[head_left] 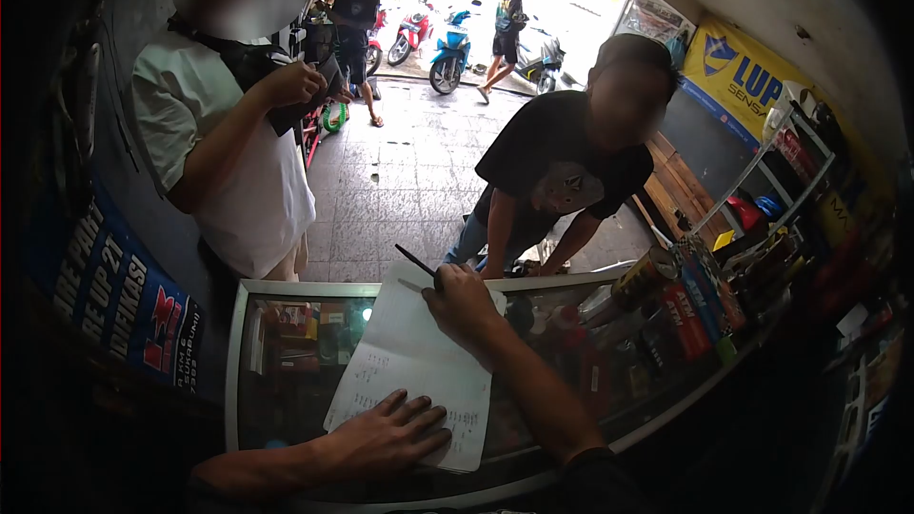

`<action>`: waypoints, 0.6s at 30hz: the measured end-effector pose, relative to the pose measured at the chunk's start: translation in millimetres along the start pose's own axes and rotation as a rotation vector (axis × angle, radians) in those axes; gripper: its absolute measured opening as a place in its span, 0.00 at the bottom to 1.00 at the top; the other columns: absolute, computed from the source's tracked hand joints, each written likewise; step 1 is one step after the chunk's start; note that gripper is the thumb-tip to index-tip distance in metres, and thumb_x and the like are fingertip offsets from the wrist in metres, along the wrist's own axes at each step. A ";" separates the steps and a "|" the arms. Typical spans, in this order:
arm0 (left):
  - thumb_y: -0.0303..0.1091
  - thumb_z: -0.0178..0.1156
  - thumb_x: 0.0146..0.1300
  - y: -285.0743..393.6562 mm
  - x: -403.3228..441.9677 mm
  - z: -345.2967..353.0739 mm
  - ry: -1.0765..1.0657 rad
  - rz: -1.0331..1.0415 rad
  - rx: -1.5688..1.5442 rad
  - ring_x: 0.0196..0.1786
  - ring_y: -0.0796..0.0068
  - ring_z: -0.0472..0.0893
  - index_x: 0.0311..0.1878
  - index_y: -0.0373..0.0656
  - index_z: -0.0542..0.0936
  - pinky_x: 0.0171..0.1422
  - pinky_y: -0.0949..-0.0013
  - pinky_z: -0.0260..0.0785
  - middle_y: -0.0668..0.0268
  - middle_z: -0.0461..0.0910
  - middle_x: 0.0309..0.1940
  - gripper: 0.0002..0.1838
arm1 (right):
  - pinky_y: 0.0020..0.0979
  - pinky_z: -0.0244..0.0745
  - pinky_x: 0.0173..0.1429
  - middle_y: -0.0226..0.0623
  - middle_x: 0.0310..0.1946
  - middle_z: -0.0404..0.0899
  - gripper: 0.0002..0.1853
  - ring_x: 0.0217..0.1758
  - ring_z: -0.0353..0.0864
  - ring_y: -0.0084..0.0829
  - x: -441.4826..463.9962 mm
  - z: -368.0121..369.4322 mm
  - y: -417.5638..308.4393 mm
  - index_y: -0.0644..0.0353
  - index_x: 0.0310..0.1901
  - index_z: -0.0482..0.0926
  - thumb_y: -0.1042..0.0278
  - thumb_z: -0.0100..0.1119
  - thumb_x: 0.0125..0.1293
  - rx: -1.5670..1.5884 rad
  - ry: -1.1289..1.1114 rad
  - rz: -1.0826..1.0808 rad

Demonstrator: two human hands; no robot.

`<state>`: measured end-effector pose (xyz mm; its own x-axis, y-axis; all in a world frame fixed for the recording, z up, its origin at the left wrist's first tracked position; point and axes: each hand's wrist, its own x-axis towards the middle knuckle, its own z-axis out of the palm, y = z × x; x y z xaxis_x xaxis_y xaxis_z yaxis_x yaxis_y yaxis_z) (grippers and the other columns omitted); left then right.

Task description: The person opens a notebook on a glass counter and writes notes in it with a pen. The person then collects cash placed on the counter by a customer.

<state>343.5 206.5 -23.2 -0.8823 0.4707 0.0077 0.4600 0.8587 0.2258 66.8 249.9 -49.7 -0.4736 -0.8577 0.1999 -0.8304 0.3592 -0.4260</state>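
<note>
Left hand: ours, fingers spread, on paper.
Right hand: we grip pen, fingers curled.

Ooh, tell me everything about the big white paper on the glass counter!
The paper is white, longer than wide, with slightly rounded corners. It lies flat and slantwise on the glass counter. Small, dark writing fills patches of its lower half, too tiny to read. The left hand spreads over the lower part; the right hand, holding a dark pen, is at the top. I can't tell whether it's one sheet or several.
</note>
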 end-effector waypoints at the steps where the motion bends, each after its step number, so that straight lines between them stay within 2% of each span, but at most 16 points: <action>1: 0.48 0.53 0.79 -0.1 -0.1 0.8 0.006 0.002 -0.007 0.79 0.40 0.67 0.74 0.44 0.72 0.80 0.32 0.62 0.45 0.66 0.77 0.27 | 0.52 0.70 0.66 0.53 0.49 0.84 0.15 0.59 0.79 0.54 -1.1 1.7 0.4 0.67 0.44 0.80 0.61 0.65 0.69 0.003 -0.001 0.004; 4: 0.48 0.54 0.78 -3.6 0.3 8.1 0.021 0.013 -0.003 0.78 0.40 0.68 0.73 0.43 0.72 0.79 0.33 0.63 0.45 0.67 0.76 0.27 | 0.51 0.70 0.66 0.53 0.49 0.83 0.14 0.59 0.79 0.54 -2.9 5.1 1.8 0.67 0.44 0.80 0.62 0.65 0.69 -0.011 0.035 -0.019; 6: 0.47 0.54 0.78 -4.7 0.5 9.3 0.032 0.021 0.007 0.78 0.41 0.69 0.73 0.43 0.72 0.79 0.34 0.64 0.45 0.67 0.76 0.27 | 0.54 0.70 0.63 0.53 0.43 0.81 0.13 0.54 0.79 0.56 -4.0 7.2 2.7 0.67 0.38 0.78 0.64 0.66 0.66 0.017 0.137 -0.087; 9: 0.45 0.55 0.78 -3.1 1.5 6.5 0.014 0.022 -0.005 0.78 0.41 0.69 0.73 0.43 0.72 0.79 0.35 0.64 0.45 0.68 0.75 0.26 | 0.55 0.70 0.62 0.52 0.42 0.81 0.12 0.54 0.79 0.57 -5.2 7.1 0.6 0.66 0.38 0.77 0.64 0.66 0.66 -0.004 0.166 -0.118; 13: 0.43 0.56 0.76 -1.5 1.2 8.3 0.007 0.039 -0.035 0.78 0.41 0.69 0.73 0.43 0.72 0.80 0.38 0.64 0.45 0.68 0.75 0.26 | 0.52 0.72 0.63 0.52 0.47 0.83 0.13 0.57 0.81 0.54 -8.2 -1.3 -7.5 0.66 0.43 0.80 0.63 0.65 0.67 -0.035 0.057 -0.063; 15: 0.42 0.56 0.76 -0.5 0.7 8.3 0.006 0.050 -0.033 0.78 0.41 0.69 0.73 0.43 0.72 0.80 0.39 0.64 0.45 0.68 0.75 0.26 | 0.53 0.74 0.57 0.52 0.41 0.80 0.12 0.49 0.81 0.56 -10.2 -2.7 -9.0 0.66 0.38 0.77 0.65 0.66 0.65 0.015 0.109 -0.100; 18: 0.42 0.57 0.75 5.1 -0.8 5.7 -0.001 0.055 -0.072 0.77 0.42 0.70 0.73 0.42 0.72 0.80 0.39 0.65 0.45 0.69 0.75 0.27 | 0.52 0.75 0.56 0.52 0.41 0.81 0.12 0.48 0.82 0.56 -12.5 -8.4 -10.5 0.66 0.36 0.77 0.65 0.66 0.64 0.026 0.076 -0.080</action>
<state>347.1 211.7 -27.6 -0.8557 0.5171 0.0212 0.4995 0.8146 0.2949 78.9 259.9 -40.3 -0.4278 -0.8526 0.3003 -0.8591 0.2802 -0.4283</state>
